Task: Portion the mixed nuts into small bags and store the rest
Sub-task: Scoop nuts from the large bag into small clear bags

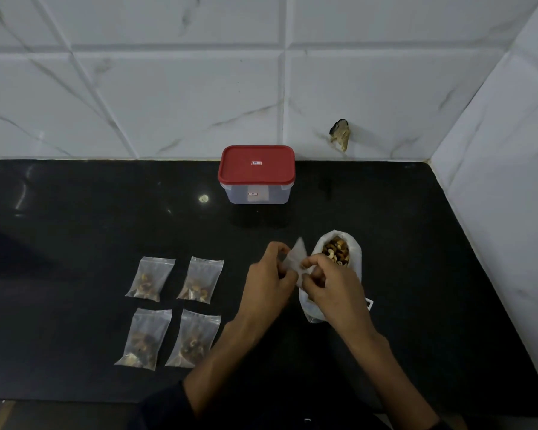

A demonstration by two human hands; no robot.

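While your fingertips pinch it from both sides, the small empty bag (295, 259) hangs between your two hands above the black counter (416, 274), its clear plastic crumpled and tilted, one corner poking up past your knuckles. Your left hand (269, 282) has its fingers curled round the bag's left edge, thumb side towards you; your right hand (331, 288) has its fingers bent in on the right edge, just at the mouth of the big bag of mixed nuts (336, 252). Whether the little bag's mouth is parted you cannot tell, as the plastic is blurred.

The big bag stands open just behind and under your right hand, touching it or very nearly so, its white rim rolled back and cashews and darker nuts showing at the top. A small white tag (369, 303) peeps out beside your right wrist.

To your left lie four filled small bags (174, 310) in two rows of two, flat on the counter, each with a clump of nuts at its near end, all apart from one another and clear of your left forearm.

Farther back, against the marble-tiled wall (168, 88), stands the clear storage box (257, 192) with its red lid (256, 164) on. It is well apart from your hands and the big bag.

A chipped hole (340, 135) marks the wall tile to the right of the box.
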